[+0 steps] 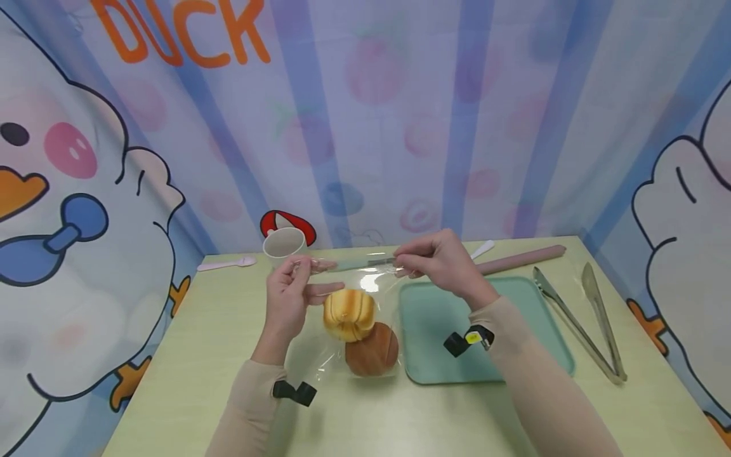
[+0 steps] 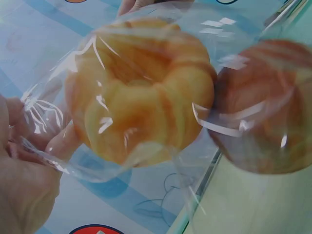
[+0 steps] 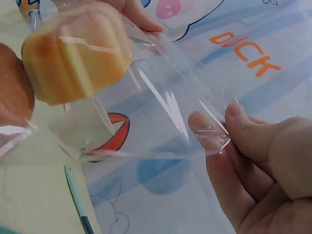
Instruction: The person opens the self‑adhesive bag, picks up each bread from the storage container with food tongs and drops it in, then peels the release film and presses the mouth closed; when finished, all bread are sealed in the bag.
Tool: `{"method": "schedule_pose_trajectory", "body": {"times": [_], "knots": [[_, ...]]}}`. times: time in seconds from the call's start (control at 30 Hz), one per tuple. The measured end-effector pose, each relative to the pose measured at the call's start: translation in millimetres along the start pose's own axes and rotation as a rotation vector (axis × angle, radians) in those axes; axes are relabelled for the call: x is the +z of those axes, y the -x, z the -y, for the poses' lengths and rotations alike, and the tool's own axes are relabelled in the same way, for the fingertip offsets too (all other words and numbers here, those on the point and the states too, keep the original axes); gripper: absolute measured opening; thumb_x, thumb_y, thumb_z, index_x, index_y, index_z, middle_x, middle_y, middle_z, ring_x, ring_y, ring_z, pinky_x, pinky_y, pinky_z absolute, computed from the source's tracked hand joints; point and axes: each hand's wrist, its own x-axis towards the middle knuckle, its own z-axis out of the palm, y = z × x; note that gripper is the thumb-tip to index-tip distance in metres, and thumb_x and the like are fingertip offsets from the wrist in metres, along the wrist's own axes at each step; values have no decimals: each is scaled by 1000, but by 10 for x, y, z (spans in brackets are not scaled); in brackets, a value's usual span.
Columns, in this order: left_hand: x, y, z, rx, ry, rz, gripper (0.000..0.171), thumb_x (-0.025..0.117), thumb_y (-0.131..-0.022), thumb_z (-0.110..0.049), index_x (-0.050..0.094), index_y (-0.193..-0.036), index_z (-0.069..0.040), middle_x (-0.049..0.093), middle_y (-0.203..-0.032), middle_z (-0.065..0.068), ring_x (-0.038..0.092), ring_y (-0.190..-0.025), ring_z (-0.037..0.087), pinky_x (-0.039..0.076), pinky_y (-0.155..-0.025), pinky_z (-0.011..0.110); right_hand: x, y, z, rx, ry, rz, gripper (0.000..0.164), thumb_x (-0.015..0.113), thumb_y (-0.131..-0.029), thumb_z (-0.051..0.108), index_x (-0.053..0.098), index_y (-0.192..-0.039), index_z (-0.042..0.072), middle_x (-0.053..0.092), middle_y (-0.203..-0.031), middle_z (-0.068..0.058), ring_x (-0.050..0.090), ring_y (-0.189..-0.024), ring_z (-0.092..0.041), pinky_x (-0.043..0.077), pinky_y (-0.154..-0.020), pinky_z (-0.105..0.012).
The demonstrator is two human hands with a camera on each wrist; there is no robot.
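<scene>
A clear plastic bag (image 1: 384, 304) hangs between my hands, holding a yellow ridged bun (image 1: 349, 313) and a brown round bun (image 1: 372, 350). At its upper left corner my left hand (image 1: 287, 298) pinches the film between thumb and fingers, with other fingers stretched beside the yellow bun. My right hand (image 1: 441, 261) pinches the upper right corner, plain in the right wrist view, where the thumb (image 3: 239, 117) lies on the film. The left wrist view shows the yellow bun (image 2: 141, 92) close up, with a hollow in its top, and the brown bun (image 2: 268, 107) touching it.
A pale green tray (image 1: 457, 330) lies to the right, with metal tongs (image 1: 582, 330) beyond it. A mauve roll (image 1: 522, 259), a white cup (image 1: 283, 242), a pink utensil (image 1: 227, 263) and a pale green-handled tool (image 3: 75, 195) are along the back edge.
</scene>
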Motion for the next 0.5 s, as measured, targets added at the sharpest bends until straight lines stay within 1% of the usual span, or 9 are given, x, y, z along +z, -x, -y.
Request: {"method": "schedule_pose_trajectory", "body": {"times": [0.1,0.13,0.17,0.3,0.33,0.4,0.5], "knots": [[-13,-5,19,-39,5,1,32,50,-113,-31,58,-106,0,79,-112,10,80,-83,34,63,-62,36,-8,3,-45,58,-49,7,16,73,-97,2,79,-110,-5,79,-97,-20,76,-76,-20,65,-70,-34],[-19,-11,33,-52,12,2,33,49,-113,-30,57,-106,1,78,-111,11,79,-84,37,63,-61,37,-7,4,-60,75,-55,9,16,72,-98,2,78,-111,-6,79,-98,-20,76,-76,-21,65,-69,-34],[-26,-17,48,-75,14,-1,33,48,-113,-30,56,-106,1,78,-111,11,79,-85,39,63,-60,37,-6,3,-82,89,-56,12,16,72,-99,2,78,-111,-5,79,-98,-20,75,-75,-19,65,-68,-33],[-50,-48,141,-160,43,-18,33,42,-115,-29,53,-106,1,77,-112,15,78,-85,41,63,-59,38,20,-18,-212,124,-57,6,18,70,-100,3,78,-114,-5,79,-99,-19,74,-74,-15,63,-64,-30],[-59,-58,169,-180,39,-21,33,41,-115,-29,53,-107,1,76,-114,17,79,-85,40,63,-60,38,33,-29,-260,130,-56,0,18,70,-100,3,77,-114,-5,79,-99,-18,74,-74,-15,62,-63,-28],[-83,-84,231,-230,21,-31,33,40,-115,-29,53,-108,0,75,-116,19,80,-83,34,63,-59,37,76,-51,-366,152,-62,-12,19,69,-101,4,76,-115,-6,79,-99,-19,73,-74,-12,61,-62,-26],[-143,-132,357,-330,-40,-66,33,38,-116,-29,55,-112,-1,74,-115,19,80,-77,28,63,-56,33,173,-64,-528,203,-53,-38,20,71,-100,5,76,-115,-6,79,-98,-18,74,-73,-12,60,-62,-25]]}}
